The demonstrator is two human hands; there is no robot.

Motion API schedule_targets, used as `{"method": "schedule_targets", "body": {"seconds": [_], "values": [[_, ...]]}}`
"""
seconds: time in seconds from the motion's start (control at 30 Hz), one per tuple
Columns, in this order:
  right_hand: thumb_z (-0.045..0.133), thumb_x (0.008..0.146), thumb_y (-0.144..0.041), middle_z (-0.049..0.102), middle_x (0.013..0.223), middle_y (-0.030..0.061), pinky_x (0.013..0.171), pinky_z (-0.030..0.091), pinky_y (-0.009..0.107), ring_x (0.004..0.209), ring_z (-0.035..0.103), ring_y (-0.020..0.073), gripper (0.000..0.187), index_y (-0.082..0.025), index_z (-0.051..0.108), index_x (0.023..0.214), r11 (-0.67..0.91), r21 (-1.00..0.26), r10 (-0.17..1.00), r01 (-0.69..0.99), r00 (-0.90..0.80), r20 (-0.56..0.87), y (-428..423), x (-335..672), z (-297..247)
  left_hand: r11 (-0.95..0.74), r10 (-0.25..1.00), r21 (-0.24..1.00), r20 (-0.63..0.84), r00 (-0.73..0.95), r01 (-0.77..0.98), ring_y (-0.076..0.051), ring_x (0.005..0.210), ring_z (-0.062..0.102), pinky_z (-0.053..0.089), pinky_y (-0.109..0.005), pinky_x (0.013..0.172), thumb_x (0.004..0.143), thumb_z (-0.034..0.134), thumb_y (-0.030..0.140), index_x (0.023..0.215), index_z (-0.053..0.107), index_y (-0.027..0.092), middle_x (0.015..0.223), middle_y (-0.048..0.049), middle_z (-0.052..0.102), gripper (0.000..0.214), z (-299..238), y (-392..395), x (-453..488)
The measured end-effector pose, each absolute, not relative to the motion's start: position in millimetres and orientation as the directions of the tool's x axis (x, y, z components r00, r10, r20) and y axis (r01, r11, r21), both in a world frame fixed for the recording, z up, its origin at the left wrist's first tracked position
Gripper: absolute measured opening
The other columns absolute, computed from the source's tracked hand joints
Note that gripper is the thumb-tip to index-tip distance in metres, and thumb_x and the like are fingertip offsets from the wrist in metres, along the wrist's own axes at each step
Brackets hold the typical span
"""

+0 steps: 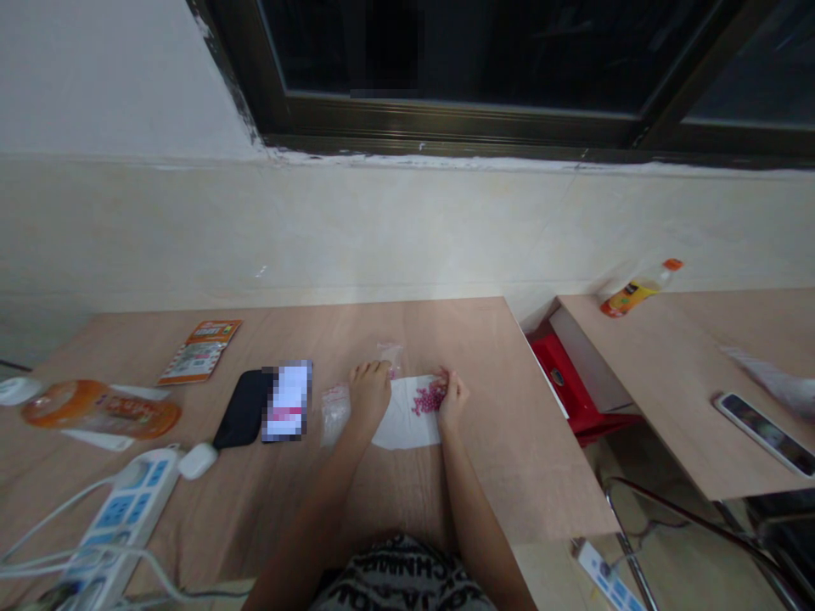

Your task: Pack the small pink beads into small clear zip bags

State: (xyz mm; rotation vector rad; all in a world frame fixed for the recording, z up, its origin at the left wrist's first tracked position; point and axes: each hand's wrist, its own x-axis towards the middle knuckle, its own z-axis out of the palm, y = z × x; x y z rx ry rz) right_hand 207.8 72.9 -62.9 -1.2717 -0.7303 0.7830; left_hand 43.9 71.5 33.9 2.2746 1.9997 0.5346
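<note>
A white sheet [405, 428], like paper or tissue, lies on the wooden table in front of me. A cluster of small pink beads [425, 401] is spread on its right half. My left hand [370, 395] rests palm down at the sheet's left edge, its fingers stretched forward. My right hand [452, 399] is at the sheet's right edge beside the beads, fingers curled together; whatever they hold is hidden. One clear plastic bag [390, 351] lies just beyond my left fingertips, another clear bag [334, 409] left of that hand.
Left on the table are a phone with a lit screen [288, 403], a black flat item [245, 409], an orange packet [200, 352], an orange bottle [102, 410] and a power strip [120, 526] with cables. Another table [688, 365] at right bears a juice bottle [640, 290] and a phone [764, 433].
</note>
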Motion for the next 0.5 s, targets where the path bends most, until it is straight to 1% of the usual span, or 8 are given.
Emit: {"method": "schedule_targets", "body": {"seconds": [0.03, 0.1, 0.17, 0.23, 0.3, 0.37, 0.43, 0.5], "values": [[0.044, 0.088, -0.060, 0.070, 0.074, 0.0083, 0.059, 0.051, 0.028, 0.073, 0.069, 0.0203, 0.054, -0.013, 0.070, 0.082, 0.117, -0.988, 0.837, -0.105, 0.546, 0.041, 72.2, 207.4, -61.6, -0.155, 0.966, 0.308, 0.247, 0.079, 0.939, -0.027, 0.096, 0.059, 0.035, -0.042, 0.087, 0.088, 0.046, 0.016, 0.102, 0.067, 0.020, 0.098, -0.0097, 0.071, 0.026, 38.9, 70.1, 41.0], [0.043, 0.089, -0.061, 0.072, 0.081, 0.0089, 0.056, 0.052, 0.028, 0.068, 0.068, 0.0185, 0.056, -0.012, 0.069, 0.101, 0.103, -0.986, 0.842, -0.129, 0.540, 0.017, 70.3, 206.2, -59.2, -0.172, 0.951, 0.406, 0.307, 0.043, 0.897, -0.027, 0.094, 0.060, 0.037, -0.041, 0.088, 0.087, 0.049, 0.017, 0.099, 0.068, 0.020, 0.096, -0.0087, 0.072, 0.023, 48.7, 67.2, 34.1], [0.042, 0.089, -0.062, 0.072, 0.089, 0.0095, 0.051, 0.053, 0.027, 0.061, 0.067, 0.0163, 0.062, -0.013, 0.062, 0.121, 0.085, -0.982, 0.852, -0.167, 0.523, -0.015, 67.9, 204.8, -57.1, -0.201, 0.935, 0.551, 0.354, -0.009, 0.810, -0.025, 0.091, 0.061, 0.040, -0.040, 0.087, 0.084, 0.053, 0.019, 0.095, 0.068, 0.020, 0.092, -0.0073, 0.072, 0.018, 58.0, 64.5, 27.2], [0.040, 0.089, -0.062, 0.072, 0.097, 0.0103, 0.048, 0.052, 0.027, 0.059, 0.066, 0.0150, 0.066, -0.014, 0.052, 0.134, 0.075, -0.977, 0.863, -0.201, 0.503, -0.038, 66.1, 203.7, -55.2, -0.215, 0.927, 0.715, 0.363, -0.091, 0.665, -0.022, 0.086, 0.063, 0.043, -0.037, 0.085, 0.081, 0.058, 0.022, 0.094, 0.068, 0.020, 0.089, -0.0054, 0.071, 0.017, 66.1, 62.0, 21.3], [0.041, 0.089, -0.062, 0.071, 0.099, 0.0109, 0.048, 0.052, 0.026, 0.060, 0.066, 0.0149, 0.068, -0.014, 0.049, 0.137, 0.078, -0.975, 0.862, -0.207, 0.506, -0.038, 65.4, 203.2, -53.2, -0.183, 0.937, 0.863, 0.298, -0.182, 0.470, -0.019, 0.082, 0.063, 0.046, -0.033, 0.081, 0.076, 0.063, 0.025, 0.093, 0.068, 0.020, 0.086, -0.0037, 0.070, 0.018, 72.0, 59.8, 17.2], [0.042, 0.089, -0.061, 0.072, 0.097, 0.0108, 0.049, 0.051, 0.025, 0.062, 0.066, 0.0148, 0.067, -0.014, 0.050, 0.135, 0.094, -0.977, 0.848, -0.192, 0.530, -0.023, 66.3, 203.4, -51.4, -0.113, 0.956, 0.965, 0.170, -0.238, 0.239, -0.017, 0.079, 0.063, 0.047, -0.029, 0.075, 0.071, 0.067, 0.026, 0.092, 0.068, 0.020, 0.082, -0.0020, 0.068, 0.022, 75.5, 57.8, 15.3], [0.043, 0.089, -0.059, 0.072, 0.093, 0.0095, 0.049, 0.049, 0.023, 0.059, 0.065, 0.0137, 0.062, -0.013, 0.055, 0.130, 0.116, -0.973, 0.827, -0.199, 0.563, -0.016, 68.7, 204.2, -49.9, -0.039, 0.968, 0.999, 0.041, -0.249, 0.012, -0.015, 0.075, 0.063, 0.047, -0.025, 0.069, 0.066, 0.070, 0.026, 0.089, 0.067, 0.018, 0.079, -0.0006, 0.067, 0.024, 76.9, 55.8, 15.3], [0.044, 0.088, -0.058, 0.071, 0.087, 0.0066, 0.048, 0.047, 0.022, 0.054, 0.061, 0.0116, 0.056, -0.014, 0.061, 0.119, 0.145, -0.953, 0.806, -0.266, 0.590, -0.042, 72.3, 205.8, -49.1, 0.026, 0.968, 0.985, -0.068, -0.243, -0.173, -0.013, 0.070, 0.062, 0.046, -0.023, 0.065, 0.063, 0.071, 0.025, 0.087, 0.066, 0.017, 0.077, 0.0009, 0.066, 0.026, 77.6, 53.6, 16.8]]}}
